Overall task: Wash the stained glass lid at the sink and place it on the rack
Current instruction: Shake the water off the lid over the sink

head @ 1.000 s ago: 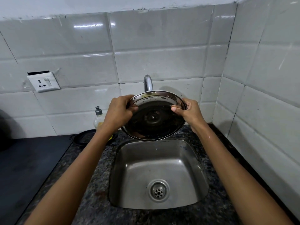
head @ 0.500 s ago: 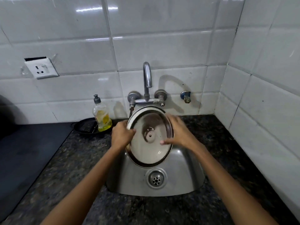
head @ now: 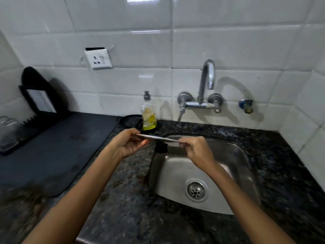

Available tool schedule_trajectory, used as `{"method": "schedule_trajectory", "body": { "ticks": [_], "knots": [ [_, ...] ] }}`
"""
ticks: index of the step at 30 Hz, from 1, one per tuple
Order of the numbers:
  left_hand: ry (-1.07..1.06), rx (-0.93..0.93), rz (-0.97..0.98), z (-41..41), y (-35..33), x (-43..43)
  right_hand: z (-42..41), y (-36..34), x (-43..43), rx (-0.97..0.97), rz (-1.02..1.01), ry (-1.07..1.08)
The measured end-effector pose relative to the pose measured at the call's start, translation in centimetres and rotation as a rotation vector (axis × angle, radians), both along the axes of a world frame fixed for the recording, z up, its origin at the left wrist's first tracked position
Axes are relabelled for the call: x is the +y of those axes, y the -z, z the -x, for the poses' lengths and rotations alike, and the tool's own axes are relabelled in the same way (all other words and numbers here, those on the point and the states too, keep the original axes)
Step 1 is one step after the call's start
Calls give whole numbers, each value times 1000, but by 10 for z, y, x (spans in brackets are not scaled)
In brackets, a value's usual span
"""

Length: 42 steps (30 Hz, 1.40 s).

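Observation:
I hold the glass lid (head: 159,138) nearly flat and edge-on to the camera, above the left rim of the steel sink (head: 233,155). Its black knob (head: 161,148) hangs underneath. My left hand (head: 127,144) grips the lid's left rim and my right hand (head: 197,149) grips its right rim. The black dish rack (head: 39,101) stands at the far left against the wall, on a dark mat (head: 52,147). The tap (head: 207,80) is off, with no water running.
A dish soap bottle (head: 148,113) stands on a black round holder (head: 131,120) behind my left hand. A clear glass item (head: 8,131) lies at the left edge beside the rack. Tiled walls close in the back and right; a socket (head: 98,59) sits above the counter.
The lid went from facing me in front of the tap, down over the basin, to nearly flat and shifted left over the sink's left rim. The view swung left, revealing the rack.

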<state>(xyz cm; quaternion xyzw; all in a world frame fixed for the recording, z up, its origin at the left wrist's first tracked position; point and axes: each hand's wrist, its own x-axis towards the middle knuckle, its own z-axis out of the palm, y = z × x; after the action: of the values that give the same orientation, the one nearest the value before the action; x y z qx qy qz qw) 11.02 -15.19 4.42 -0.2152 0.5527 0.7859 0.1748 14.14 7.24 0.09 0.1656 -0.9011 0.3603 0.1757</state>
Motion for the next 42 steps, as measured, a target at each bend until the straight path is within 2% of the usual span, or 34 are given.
{"method": "schedule_trajectory", "body": {
  "ticks": [2, 5, 13, 21, 25, 31, 37, 42],
  "knots": [
    [71, 13, 30, -5, -11, -49, 5, -13, -42, 32, 128, 19],
    [169, 83, 175, -18, -26, -126, 10, -32, -107, 44, 237, 22],
    [-54, 203, 747, -79, -13, -297, 34, -66, -282, -50, 383, -21],
    [-93, 294, 1064, -72, 0, -395, 107, -85, -417, -183, 553, -5],
    [6, 291, 1241, -36, 11, -428, 165, -86, -478, -190, 599, 18],
    [82, 226, 1382, 57, 33, -493, 265, -69, -576, -236, 595, 27],
    [165, 150, 1378, 135, 79, -528, 349, -27, -670, -296, 549, 13],
    [195, 146, 1368, 173, 106, -549, 387, 8, -713, -331, 557, -19]
  ]
}}
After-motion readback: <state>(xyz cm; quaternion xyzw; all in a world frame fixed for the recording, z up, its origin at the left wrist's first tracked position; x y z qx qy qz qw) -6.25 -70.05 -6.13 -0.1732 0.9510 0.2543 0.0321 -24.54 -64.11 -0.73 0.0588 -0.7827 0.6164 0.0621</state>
